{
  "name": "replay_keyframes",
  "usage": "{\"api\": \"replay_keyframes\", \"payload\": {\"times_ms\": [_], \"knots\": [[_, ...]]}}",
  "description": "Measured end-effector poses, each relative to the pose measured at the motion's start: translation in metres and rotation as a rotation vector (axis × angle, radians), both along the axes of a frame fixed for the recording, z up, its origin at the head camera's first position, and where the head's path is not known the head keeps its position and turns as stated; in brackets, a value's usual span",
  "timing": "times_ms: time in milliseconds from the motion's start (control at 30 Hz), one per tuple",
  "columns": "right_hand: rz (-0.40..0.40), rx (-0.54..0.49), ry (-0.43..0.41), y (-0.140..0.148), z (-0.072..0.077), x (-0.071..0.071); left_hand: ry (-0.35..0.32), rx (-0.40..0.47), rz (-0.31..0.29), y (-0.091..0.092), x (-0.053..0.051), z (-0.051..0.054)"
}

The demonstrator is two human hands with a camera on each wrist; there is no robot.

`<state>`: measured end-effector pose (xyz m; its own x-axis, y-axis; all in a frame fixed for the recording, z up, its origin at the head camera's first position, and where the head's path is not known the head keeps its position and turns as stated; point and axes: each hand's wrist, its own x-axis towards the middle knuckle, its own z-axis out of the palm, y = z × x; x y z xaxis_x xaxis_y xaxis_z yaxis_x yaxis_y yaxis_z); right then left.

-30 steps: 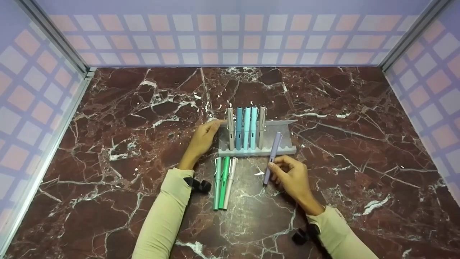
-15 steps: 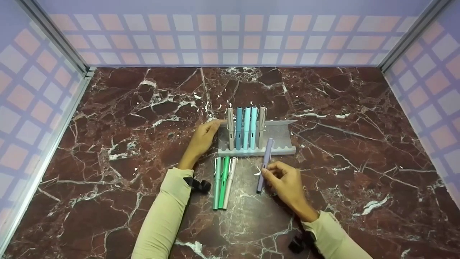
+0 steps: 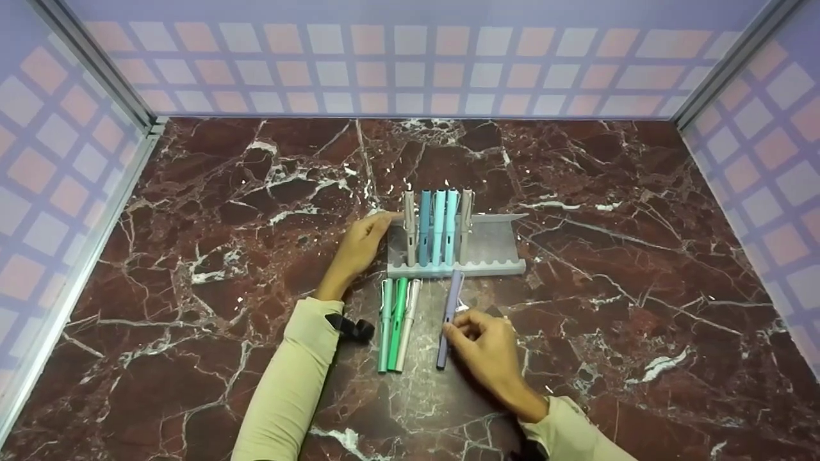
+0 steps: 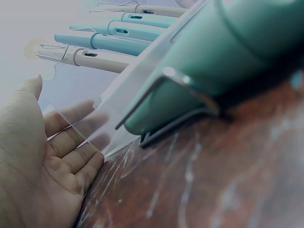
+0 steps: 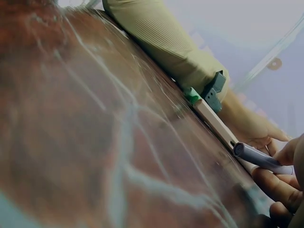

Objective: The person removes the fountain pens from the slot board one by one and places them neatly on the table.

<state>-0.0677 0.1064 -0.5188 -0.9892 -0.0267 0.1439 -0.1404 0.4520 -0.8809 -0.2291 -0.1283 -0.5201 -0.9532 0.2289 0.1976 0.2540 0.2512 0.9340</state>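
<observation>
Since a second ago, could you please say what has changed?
The lavender pen, gripped by the right hand, moved leftward and toward the person. The left hand, clear plastic rack, five upright blue and beige pens, and three lying green and whitish pens stayed put.

The worktop (image 3: 192,384) is cropped at its near edge in the head view. In the right wrist view, the lavender pen (image 3: 450,310) is partly hidden by the right hand (image 3: 488,352), itself cut off. The teal-green pen (image 4: 213,52) is blurred and cropped in the left wrist view.

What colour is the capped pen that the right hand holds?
The capped pen is muted purple; the head view shows it best.
</observation>
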Motion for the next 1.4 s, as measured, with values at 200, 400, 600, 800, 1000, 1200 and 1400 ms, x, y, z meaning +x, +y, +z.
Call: {"api": "replay_keyframes", "payload": {"times_ms": [200, 400, 600, 800, 1000, 1200, 1400], "knots": [[-0.018, 0.07, 0.03, -0.011, 0.0, 0.001, 0.009, -0.007, 0.008, -0.001, -0.001, 0.001], [-0.025, 0.193, 0.075, -0.024, 0.001, 0.002, -0.031, -0.013, 0.001, -0.001, -0.002, 0.002], [-0.053, 0.263, 0.099, -0.032, 0.0, -0.001, -0.044, 0.0, -0.003, -0.001, -0.001, 0.002], [-0.055, 0.314, 0.092, -0.037, -0.001, -0.004, -0.083, -0.013, -0.003, 0.001, -0.001, 0.003], [-0.042, 0.406, 0.111, -0.039, -0.001, -0.004, -0.086, -0.019, -0.002, 0.0, 0.0, 0.001], [-0.005, 0.459, 0.135, -0.037, -0.001, -0.005, -0.071, 0.003, -0.006, -0.001, 0.001, 0.001], [0.03, 0.457, 0.138, -0.037, -0.001, -0.012, -0.074, 0.018, -0.01, -0.001, 0.002, 0.001]]}}
